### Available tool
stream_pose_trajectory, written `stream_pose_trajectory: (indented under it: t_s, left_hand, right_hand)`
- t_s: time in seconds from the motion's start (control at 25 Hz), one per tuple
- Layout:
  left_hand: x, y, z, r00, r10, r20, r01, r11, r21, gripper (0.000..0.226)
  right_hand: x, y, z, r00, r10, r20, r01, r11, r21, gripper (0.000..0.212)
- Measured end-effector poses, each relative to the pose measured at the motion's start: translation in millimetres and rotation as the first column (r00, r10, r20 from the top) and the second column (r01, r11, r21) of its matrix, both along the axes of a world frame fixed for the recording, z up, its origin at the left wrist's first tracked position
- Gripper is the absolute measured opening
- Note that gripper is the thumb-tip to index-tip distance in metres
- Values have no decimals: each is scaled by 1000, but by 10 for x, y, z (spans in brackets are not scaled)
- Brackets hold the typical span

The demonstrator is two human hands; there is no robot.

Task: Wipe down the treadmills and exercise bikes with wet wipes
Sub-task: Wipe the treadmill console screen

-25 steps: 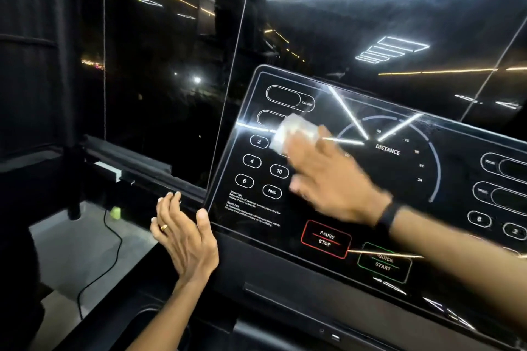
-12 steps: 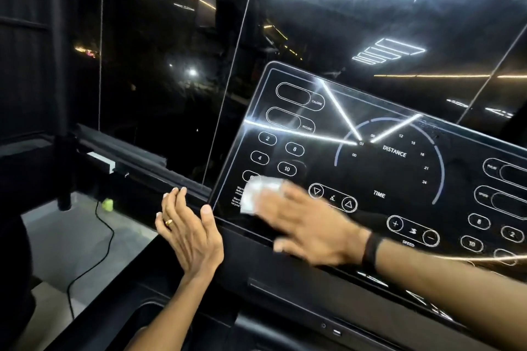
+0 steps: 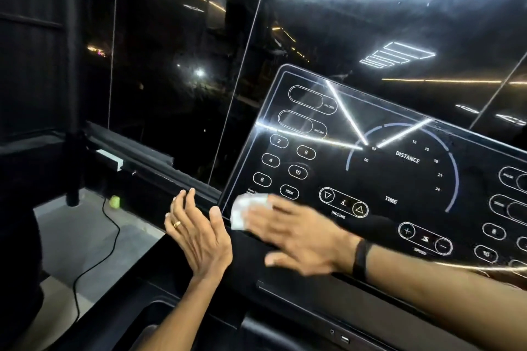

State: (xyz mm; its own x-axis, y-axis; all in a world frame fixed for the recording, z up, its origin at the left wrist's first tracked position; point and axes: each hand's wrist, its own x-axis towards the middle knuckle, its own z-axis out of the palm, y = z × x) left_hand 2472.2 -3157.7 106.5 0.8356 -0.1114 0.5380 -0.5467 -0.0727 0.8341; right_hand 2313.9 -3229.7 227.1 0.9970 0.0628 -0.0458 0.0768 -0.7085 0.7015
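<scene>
Head view: the right hand (image 3: 296,239), fingers flat and straight, presses a white wet wipe (image 3: 247,210) onto the lower left corner of the treadmill console (image 3: 399,179). The left hand (image 3: 199,234) hovers beside it, fingers apart, empty. Best keep even pressure and overlapping strokes; the glossy black panel likely shows streaks.

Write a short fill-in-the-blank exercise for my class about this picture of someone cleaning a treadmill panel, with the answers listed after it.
1. The right hand presses a white ____ against the treadmill panel.
2. The left hand wears a gold ____ on one finger.
3. The word printed inside the panel's curved dial is ____.
4. The right wrist carries a black ____.

Answers: wipe; ring; DISTANCE; band
</scene>
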Motion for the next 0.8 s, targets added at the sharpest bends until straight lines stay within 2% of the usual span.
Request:
stream_pose_trajectory:
  t_s: [0.04,0.08,0.12,0.16,0.2,0.28,0.32,0.36,0.4,0.44,0.48,0.52,0.56,0.6,0.68,0.72,0.76,0.8]
  left_hand:
    - [-8,2,-2,1000,-4,-1,4,1000,-4,57]
    - [-14,5,0,1000,-1,1,1,1000,-10,57]
    - [-7,4,3,1000,6,1,-6,1000,-9,56]
    - [4,0,4,1000,7,-2,-7,1000,-6,56]
    - [5,-3,0,1000,6,-3,-6,1000,-4,56]
    - [-10,1,-7,1000,5,0,-5,1000,-7,56]
    - [-9,3,-6,1000,9,2,-9,1000,-9,56]
    - [-2,2,0,1000,11,3,-11,1000,-11,56]
    - [5,-2,6,1000,12,4,-12,1000,-14,56]
    - [8,0,6,1000,13,7,-13,1000,-13,56]
    - [4,6,-2,1000,8,16,-8,1000,-12,56]
    - [0,7,-2,1000,6,29,-6,1000,-16,55]
    - [2,5,3,999,8,34,-7,1000,-19,55]
    - [15,4,0,1000,7,26,-6,1000,-17,55]
    - [11,4,-17,1000,1,12,-1,1000,-15,55]
    - [1,6,-16,1000,-1,13,2,1000,-17,55]
    - [-5,5,-10,1000,-1,15,1,1000,-18,55]
    - [1,4,-9,1000,1,15,0,1000,-17,55]
  right_hand:
    - [-62,19,-43,995,45,-91,-49,998,-36,65]
    - [-12,-62,143,995,69,-68,-71,997,-30,66]
    - [109,-200,462,999,13,50,-11,999,-32,68]
    - [224,-355,844,967,-128,221,127,992,18,72]
    - [324,-511,1247,896,-212,391,210,976,49,77]
    - [433,-572,1586,782,-305,543,318,945,72,78]
    - [477,-548,1396,791,-271,549,297,954,43,72]
    - [472,-417,1017,871,-217,440,233,972,19,67]
    - [391,-217,520,958,-111,265,120,993,-18,65]
    - [269,-20,144,998,-3,63,4,1000,-19,66]
    - [163,81,19,996,40,-74,-42,998,-37,66]
    - [149,-5,104,992,93,-85,-99,993,-66,66]
    - [232,-124,381,996,84,1,-84,994,-76,65]
    - [339,-278,725,986,-24,162,33,998,-51,66]
    - [518,-562,1439,858,-244,451,260,965,29,74]
    - [562,-610,1555,798,-293,527,318,947,44,74]
    - [606,-599,1453,787,-294,542,320,946,48,70]
    - [617,-530,1148,837,-242,490,267,964,20,66]
